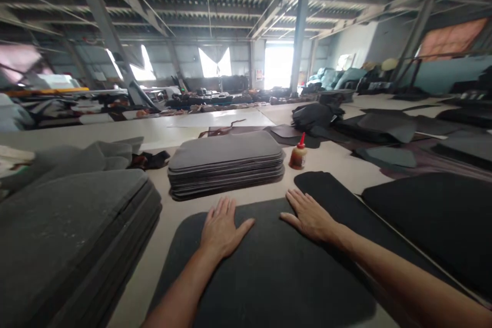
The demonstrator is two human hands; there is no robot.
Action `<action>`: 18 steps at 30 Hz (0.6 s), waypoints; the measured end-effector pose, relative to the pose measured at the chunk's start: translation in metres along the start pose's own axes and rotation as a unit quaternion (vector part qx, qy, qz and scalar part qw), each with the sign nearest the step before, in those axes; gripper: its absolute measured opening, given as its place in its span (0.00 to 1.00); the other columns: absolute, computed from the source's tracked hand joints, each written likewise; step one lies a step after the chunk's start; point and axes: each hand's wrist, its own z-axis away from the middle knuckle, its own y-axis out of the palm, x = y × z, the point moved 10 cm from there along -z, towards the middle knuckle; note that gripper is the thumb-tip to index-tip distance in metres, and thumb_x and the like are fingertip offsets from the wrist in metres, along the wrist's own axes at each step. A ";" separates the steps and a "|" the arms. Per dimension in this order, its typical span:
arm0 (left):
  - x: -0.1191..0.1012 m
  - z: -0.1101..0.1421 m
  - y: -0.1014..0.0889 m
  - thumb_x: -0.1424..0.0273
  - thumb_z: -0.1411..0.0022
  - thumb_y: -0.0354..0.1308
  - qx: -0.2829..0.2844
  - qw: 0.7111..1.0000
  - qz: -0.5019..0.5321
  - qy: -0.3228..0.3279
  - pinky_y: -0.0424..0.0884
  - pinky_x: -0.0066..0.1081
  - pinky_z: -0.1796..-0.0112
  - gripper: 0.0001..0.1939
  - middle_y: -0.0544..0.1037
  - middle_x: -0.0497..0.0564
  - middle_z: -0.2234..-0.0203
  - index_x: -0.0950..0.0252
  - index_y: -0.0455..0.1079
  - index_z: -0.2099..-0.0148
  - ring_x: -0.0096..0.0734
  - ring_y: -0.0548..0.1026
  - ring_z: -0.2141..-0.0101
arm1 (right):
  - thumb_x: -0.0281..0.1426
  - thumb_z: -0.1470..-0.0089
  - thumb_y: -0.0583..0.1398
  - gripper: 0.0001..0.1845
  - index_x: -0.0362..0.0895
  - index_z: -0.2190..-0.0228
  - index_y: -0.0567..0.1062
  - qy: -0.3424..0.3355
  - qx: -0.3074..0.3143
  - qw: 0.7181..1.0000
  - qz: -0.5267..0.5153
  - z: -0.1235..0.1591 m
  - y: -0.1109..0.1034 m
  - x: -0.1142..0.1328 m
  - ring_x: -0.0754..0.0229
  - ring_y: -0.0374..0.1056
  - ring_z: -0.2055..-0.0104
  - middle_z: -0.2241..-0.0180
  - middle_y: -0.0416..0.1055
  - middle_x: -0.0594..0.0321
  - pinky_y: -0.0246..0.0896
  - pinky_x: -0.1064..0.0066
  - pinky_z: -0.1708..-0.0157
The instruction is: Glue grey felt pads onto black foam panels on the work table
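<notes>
A dark panel with rounded corners (265,266) lies flat in front of me, its material not clear. My left hand (223,228) rests on it near the far left part, fingers stretched out and thumb apart. Over its far right edge lies my right hand (309,215), flat and open, the fingertips pointing left and away. Just beyond my hands is a neat stack of grey sheets (226,156). To the right of that stack stands a glue bottle (298,155) with a red pointed tip and brown contents.
A tall stack of dark sheets (69,220) stands at left. Dark panels (434,210) lie at right, beside a narrower dark strip (326,184). Loose dark pieces (384,125) and a black bundle (317,115) sit farther back on the pale table (154,133).
</notes>
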 end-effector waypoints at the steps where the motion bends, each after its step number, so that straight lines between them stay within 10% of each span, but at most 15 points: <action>1: 0.004 -0.002 -0.001 0.42 0.35 0.48 -0.009 1.000 0.000 -0.007 0.50 0.58 0.34 0.45 0.55 0.67 0.32 0.76 0.57 0.31 0.56 0.51 0.31 | 0.60 0.35 0.42 0.50 0.29 0.33 0.57 0.017 -0.010 1.000 0.006 0.003 -0.003 -0.009 0.43 0.44 0.29 0.32 0.48 0.43 0.45 0.49 0.32; 5: 0.012 -0.008 -0.018 0.50 0.32 0.51 -0.047 0.999 0.008 -0.017 0.55 0.53 0.35 0.37 0.61 0.69 0.35 0.77 0.61 0.35 0.55 0.58 0.34 | 0.53 0.33 0.48 0.46 0.23 0.36 0.59 0.053 -0.057 0.997 0.021 0.028 -0.022 -0.029 0.36 0.40 0.29 0.33 0.47 0.34 0.41 0.43 0.32; 9: 0.019 0.013 -0.049 0.59 0.29 0.50 -0.074 0.997 0.017 -0.015 0.53 0.46 0.34 0.30 0.58 0.69 0.33 0.79 0.60 0.35 0.50 0.54 0.32 | 0.50 0.32 0.49 0.38 0.33 0.37 0.65 -0.094 -0.073 0.992 -0.032 0.082 -0.037 0.004 0.42 0.43 0.29 0.32 0.51 0.43 0.46 0.48 0.32; 14: 0.010 0.100 -0.061 0.51 0.31 0.51 0.023 0.997 0.028 0.075 0.53 0.44 0.33 0.30 0.61 0.54 0.33 0.62 0.62 0.34 0.41 0.55 0.32 | 0.53 0.35 0.55 0.41 0.47 0.30 0.53 -0.217 -0.008 0.971 -0.097 0.154 -0.024 0.036 0.40 0.45 0.30 0.30 0.45 0.54 0.50 0.43 0.34; 18: 0.008 0.187 -0.047 0.37 0.42 0.56 0.151 0.983 0.013 0.105 0.46 0.61 0.34 0.49 0.51 0.57 0.29 0.58 0.49 0.28 0.54 0.45 0.30 | 0.62 0.49 0.63 0.61 0.49 0.29 0.43 -0.251 0.001 0.963 -0.101 0.186 -0.016 0.037 0.33 0.43 0.30 0.29 0.40 0.51 0.49 0.36 0.36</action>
